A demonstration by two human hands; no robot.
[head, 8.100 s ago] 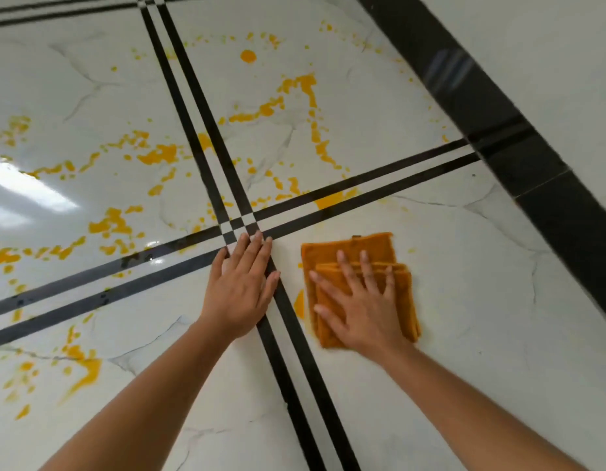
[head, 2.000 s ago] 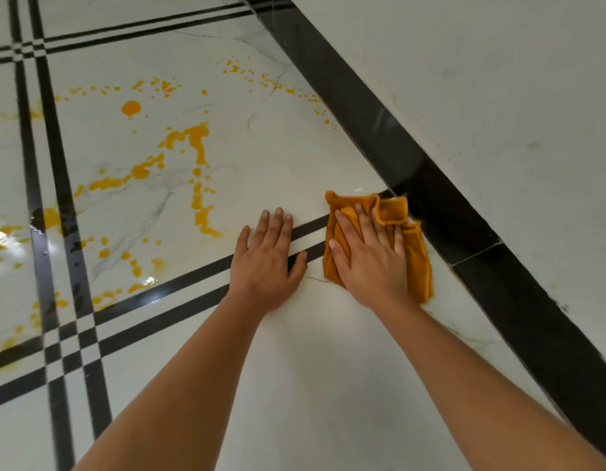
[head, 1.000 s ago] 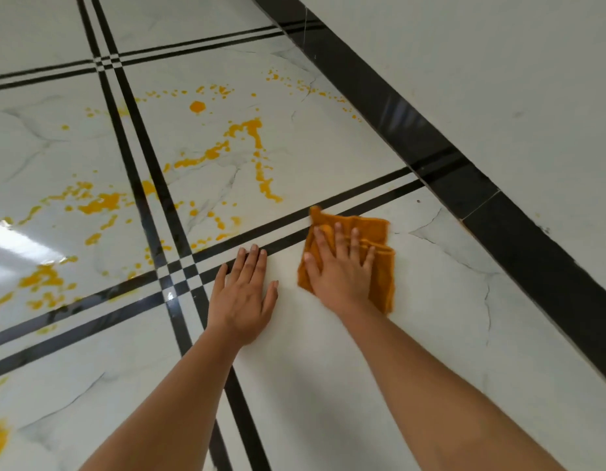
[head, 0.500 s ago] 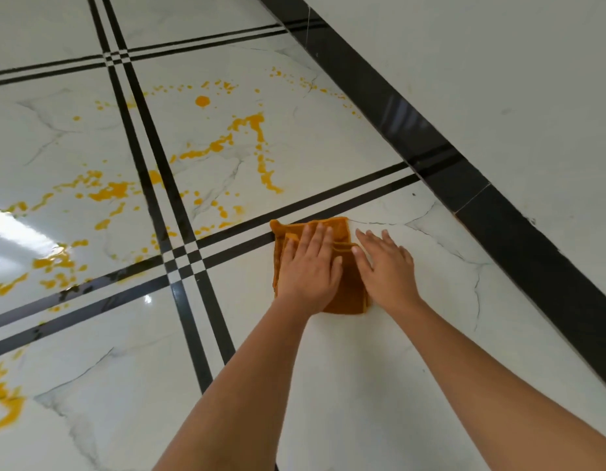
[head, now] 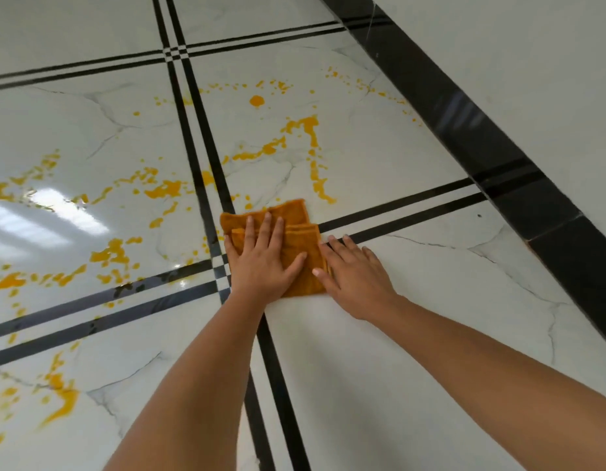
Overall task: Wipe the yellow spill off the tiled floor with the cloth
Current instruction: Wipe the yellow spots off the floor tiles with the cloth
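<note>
A folded orange cloth (head: pixel 296 219) lies flat on the white tiled floor (head: pixel 413 300), at the crossing of the black tile stripes. My left hand (head: pixel 262 258) presses on it with fingers spread. My right hand (head: pixel 354 273) rests flat on the floor at the cloth's right edge, its thumb touching the cloth. Yellow spill (head: pixel 288 141) runs in streaks and drops across the tile beyond the cloth, and more yellow spill patches (head: pixel 111 253) spread over the tiles to the left.
A black skirting band (head: pixel 464 130) runs diagonally along the right, with a pale wall (head: pixel 532 62) above it. Double black stripes (head: pixel 193 130) cross the floor. A bright light glare (head: pixel 57 209) sits on the left tile.
The cloth passed from my right hand to my left about half a second ago. Since then my left hand has slid it left and forward to the stripe crossing. My right hand stays beside it.
</note>
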